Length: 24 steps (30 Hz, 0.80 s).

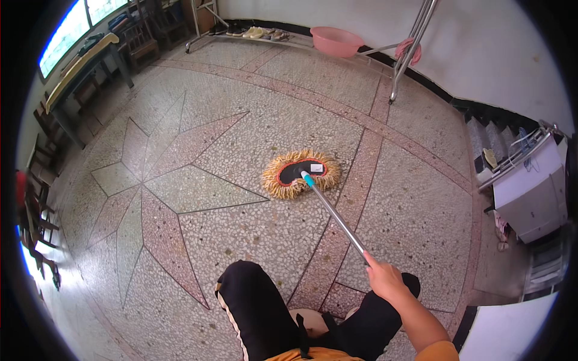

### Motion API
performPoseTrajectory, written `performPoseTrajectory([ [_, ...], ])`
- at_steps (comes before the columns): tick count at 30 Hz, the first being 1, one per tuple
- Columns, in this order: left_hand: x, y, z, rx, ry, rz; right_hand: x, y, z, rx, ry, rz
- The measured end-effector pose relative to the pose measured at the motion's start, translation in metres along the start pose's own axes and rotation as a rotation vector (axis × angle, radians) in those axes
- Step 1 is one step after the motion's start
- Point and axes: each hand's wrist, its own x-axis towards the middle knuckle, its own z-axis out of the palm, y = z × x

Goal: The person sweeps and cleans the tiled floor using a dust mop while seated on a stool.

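My right hand (384,279) grips the metal handle (338,219) of a dust mop, its index finger stretched along the pole. The pole slants away from me to a teal collar joined to the mop head (300,173). That head lies flat on the terrazzo floor (253,239), with a yellow-brown yarn fringe around a black, red-edged centre that bears a small white label. It rests just right of the tip of an inlaid star pattern (216,187). My left hand is out of view. Below are my knees in black trousers (262,311).
A pink plastic basin (336,41) and several shoes (255,32) sit on the low bar of a metal rack (413,45) by the far wall. Stairs (490,135) and a white cabinet (533,185) stand right. Along the left are a table (81,67) and wooden chairs (140,43).
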Motion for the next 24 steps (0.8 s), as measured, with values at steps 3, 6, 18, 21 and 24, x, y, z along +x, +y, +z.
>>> performPoseTrajectory([
  [3, -0.010, -0.007, 0.004, 0.048, -0.018, 0.053, -0.026, 0.011, -0.002, -0.014, 0.077, 0.006],
  [6, -0.033, -0.006, -0.014, 0.116, 0.006, 0.092, -0.056, 0.008, -0.011, 0.056, 0.094, -0.009],
  [18, -0.014, 0.385, 0.039, -0.113, 0.411, 0.318, -0.186, 0.009, -0.026, 0.026, 0.195, -0.045],
  [21, -0.035, 0.462, 0.098, -0.082, 0.231, 0.625, -0.160, -0.002, -0.016, 0.059, 0.251, -0.087],
  [24, -0.063, 0.516, 0.181, 0.532, 0.162, 0.834, -0.112, 0.003, -0.009, 0.079, 0.203, -0.076],
])
